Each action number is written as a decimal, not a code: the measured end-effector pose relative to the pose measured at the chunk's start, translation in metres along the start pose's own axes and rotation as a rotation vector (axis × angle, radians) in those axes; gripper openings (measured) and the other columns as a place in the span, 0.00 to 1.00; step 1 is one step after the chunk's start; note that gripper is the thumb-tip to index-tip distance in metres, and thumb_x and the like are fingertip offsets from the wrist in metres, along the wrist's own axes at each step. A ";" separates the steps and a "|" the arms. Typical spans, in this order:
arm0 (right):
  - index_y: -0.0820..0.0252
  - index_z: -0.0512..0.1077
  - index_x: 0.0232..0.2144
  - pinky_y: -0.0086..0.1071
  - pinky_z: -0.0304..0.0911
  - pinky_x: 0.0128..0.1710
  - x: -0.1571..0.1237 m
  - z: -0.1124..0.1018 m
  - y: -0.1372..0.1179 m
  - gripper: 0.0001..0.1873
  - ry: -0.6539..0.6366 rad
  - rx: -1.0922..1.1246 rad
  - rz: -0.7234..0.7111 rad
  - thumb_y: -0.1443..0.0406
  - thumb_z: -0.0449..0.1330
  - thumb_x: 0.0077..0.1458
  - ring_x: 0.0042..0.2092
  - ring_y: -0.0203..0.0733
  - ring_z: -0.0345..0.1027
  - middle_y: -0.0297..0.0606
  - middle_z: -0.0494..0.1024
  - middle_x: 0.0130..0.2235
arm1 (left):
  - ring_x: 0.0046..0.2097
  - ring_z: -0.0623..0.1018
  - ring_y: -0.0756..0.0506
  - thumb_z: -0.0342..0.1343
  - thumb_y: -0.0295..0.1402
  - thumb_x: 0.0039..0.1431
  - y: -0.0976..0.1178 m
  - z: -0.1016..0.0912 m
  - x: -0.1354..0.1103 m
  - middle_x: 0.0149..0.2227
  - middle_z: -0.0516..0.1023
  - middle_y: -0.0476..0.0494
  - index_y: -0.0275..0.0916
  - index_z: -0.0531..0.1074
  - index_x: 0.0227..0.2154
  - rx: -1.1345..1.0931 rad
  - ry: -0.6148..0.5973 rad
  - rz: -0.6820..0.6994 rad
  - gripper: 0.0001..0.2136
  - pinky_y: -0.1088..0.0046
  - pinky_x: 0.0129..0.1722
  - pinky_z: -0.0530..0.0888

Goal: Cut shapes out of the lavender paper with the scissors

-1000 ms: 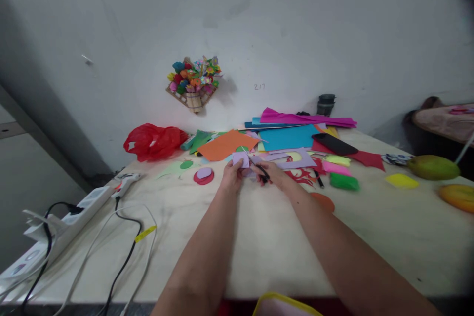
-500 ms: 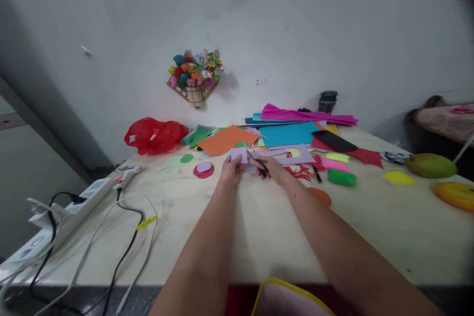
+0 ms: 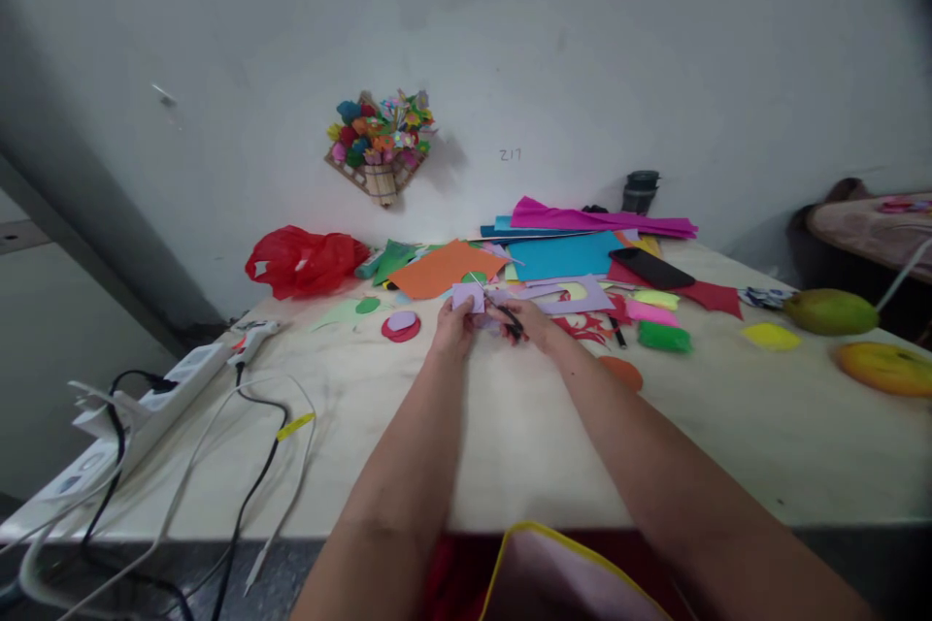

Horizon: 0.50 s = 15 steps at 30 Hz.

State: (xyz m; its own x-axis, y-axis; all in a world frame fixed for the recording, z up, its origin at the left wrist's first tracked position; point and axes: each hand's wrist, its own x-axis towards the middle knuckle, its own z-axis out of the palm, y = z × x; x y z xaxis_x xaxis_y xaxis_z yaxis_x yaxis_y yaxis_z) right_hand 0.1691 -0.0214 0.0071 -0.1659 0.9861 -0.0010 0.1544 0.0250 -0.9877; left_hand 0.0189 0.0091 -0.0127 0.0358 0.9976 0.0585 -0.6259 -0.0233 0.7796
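Note:
My left hand [image 3: 452, 331] pinches a small lilac piece of paper [image 3: 468, 297] held above the wooden table [image 3: 510, 427]. My right hand [image 3: 530, 324] grips black-handled scissors [image 3: 504, 314], whose blades point up and left into the lilac paper. Both hands meet near the middle of the table, just in front of an orange sheet [image 3: 444, 271] and a lilac sheet with cut-out holes [image 3: 568, 294].
Coloured paper sheets and scraps lie at the back, with a black phone [image 3: 655, 268] on them. A red plastic bag [image 3: 302, 260], a red and lilac disc [image 3: 401, 325], a power strip with cables [image 3: 146, 403], two mangoes [image 3: 830, 311] and a wall flower ornament [image 3: 379, 147] surround the area.
The view has shifted a little, so the table edge shows lower in the frame. Both hands stay together on the lilac paper and scissors.

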 end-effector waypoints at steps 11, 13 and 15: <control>0.60 0.70 0.26 0.22 0.47 0.12 0.004 -0.002 0.006 0.15 -0.012 0.014 0.005 0.56 0.66 0.52 0.14 0.29 0.59 0.29 0.71 0.17 | 0.34 0.83 0.45 0.68 0.25 0.51 0.001 0.003 -0.005 0.32 0.82 0.41 0.33 0.74 0.36 -0.007 0.039 -0.017 0.10 0.72 0.35 0.79; 0.60 0.70 0.26 0.22 0.48 0.13 0.004 -0.002 0.007 0.16 -0.011 0.026 0.008 0.55 0.67 0.52 0.14 0.29 0.59 0.28 0.70 0.16 | 0.33 0.82 0.46 0.68 0.24 0.52 0.001 0.004 -0.005 0.32 0.82 0.42 0.33 0.74 0.36 -0.005 0.053 -0.019 0.10 0.73 0.34 0.79; 0.60 0.69 0.26 0.23 0.48 0.12 0.004 -0.001 0.006 0.17 -0.005 0.032 0.013 0.54 0.67 0.52 0.14 0.29 0.57 0.28 0.69 0.16 | 0.32 0.82 0.46 0.67 0.24 0.52 0.002 0.005 -0.005 0.32 0.82 0.42 0.34 0.74 0.35 -0.002 0.080 -0.020 0.09 0.74 0.33 0.79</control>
State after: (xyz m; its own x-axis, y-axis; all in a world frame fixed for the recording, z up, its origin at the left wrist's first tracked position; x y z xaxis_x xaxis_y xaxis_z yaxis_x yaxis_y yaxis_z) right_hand 0.1702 -0.0171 0.0015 -0.1694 0.9854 -0.0143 0.1250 0.0071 -0.9921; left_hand 0.0216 0.0038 -0.0086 -0.0142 0.9999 -0.0067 -0.6275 -0.0037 0.7786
